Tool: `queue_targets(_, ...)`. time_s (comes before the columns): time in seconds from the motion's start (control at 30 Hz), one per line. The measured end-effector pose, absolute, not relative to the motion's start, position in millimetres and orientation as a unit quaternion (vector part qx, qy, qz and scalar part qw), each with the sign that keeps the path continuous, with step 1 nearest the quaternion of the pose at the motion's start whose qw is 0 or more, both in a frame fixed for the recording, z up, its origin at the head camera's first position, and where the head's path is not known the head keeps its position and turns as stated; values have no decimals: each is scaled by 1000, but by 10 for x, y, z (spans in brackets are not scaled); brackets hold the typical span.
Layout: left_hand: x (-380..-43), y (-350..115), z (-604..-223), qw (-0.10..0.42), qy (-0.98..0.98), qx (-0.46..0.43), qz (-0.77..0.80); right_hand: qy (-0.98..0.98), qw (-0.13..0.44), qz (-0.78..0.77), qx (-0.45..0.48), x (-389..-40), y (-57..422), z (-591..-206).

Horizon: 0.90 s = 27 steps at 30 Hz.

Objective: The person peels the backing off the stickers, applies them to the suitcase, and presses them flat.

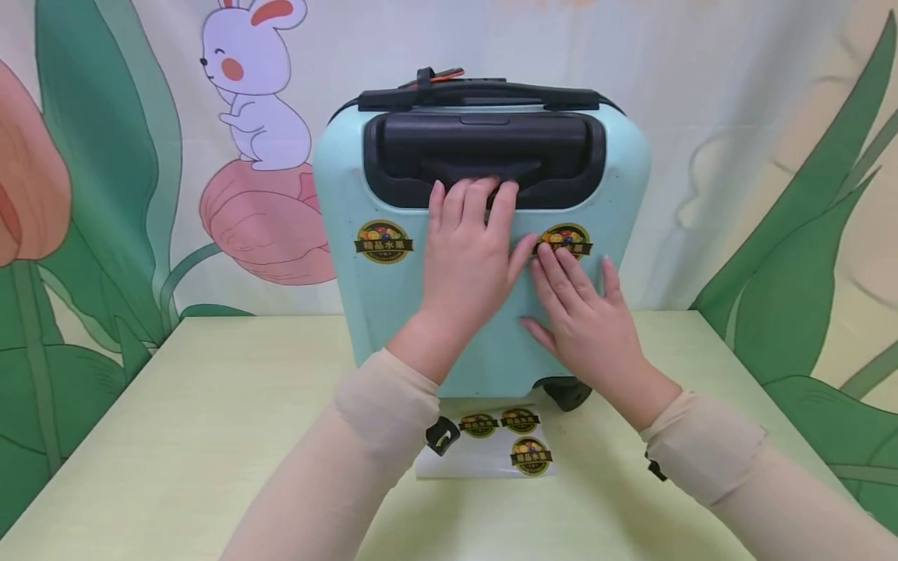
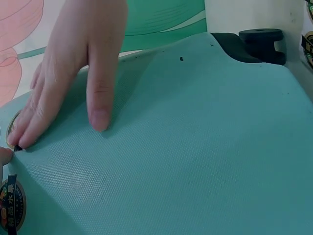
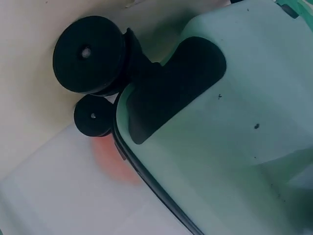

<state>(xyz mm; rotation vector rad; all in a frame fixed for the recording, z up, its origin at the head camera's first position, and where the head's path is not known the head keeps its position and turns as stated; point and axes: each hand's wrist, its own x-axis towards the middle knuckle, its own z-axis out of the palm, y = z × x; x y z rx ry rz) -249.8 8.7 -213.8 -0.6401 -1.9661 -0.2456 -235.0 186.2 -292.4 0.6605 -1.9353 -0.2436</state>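
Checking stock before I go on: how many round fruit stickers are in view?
5: one sticker at left on the suitcase, another at right, partly covered, and three on the white sheet below. The left sleeve may hide others there.

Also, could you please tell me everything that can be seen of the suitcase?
The suitcase stands upright on the table: pale turquoise, finely textured, hard-looking shell, with black wheels, a black top handle and a black pull-handle recess. Two round fruit stickers are on its face. The left hand touches the recess; the right hand touches the right sticker.
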Motion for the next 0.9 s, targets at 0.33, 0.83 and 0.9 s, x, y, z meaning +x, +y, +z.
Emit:
queue_targets(0.33, -2510, 52, -2138, 508, -810, -276, -102, -798, 522, -83, 288, -2361, 1960, -2894)
queue_targets(0.83, -2510, 42, -2146, 517, -804, -280, -94, -809, 535, -73, 234, -2317, 2036, -2957)
queue_targets(0.9, -2514, 37, -2147, 519, -803, -278, -93, -810, 531, -69, 238, -2306, 1979, -2958)
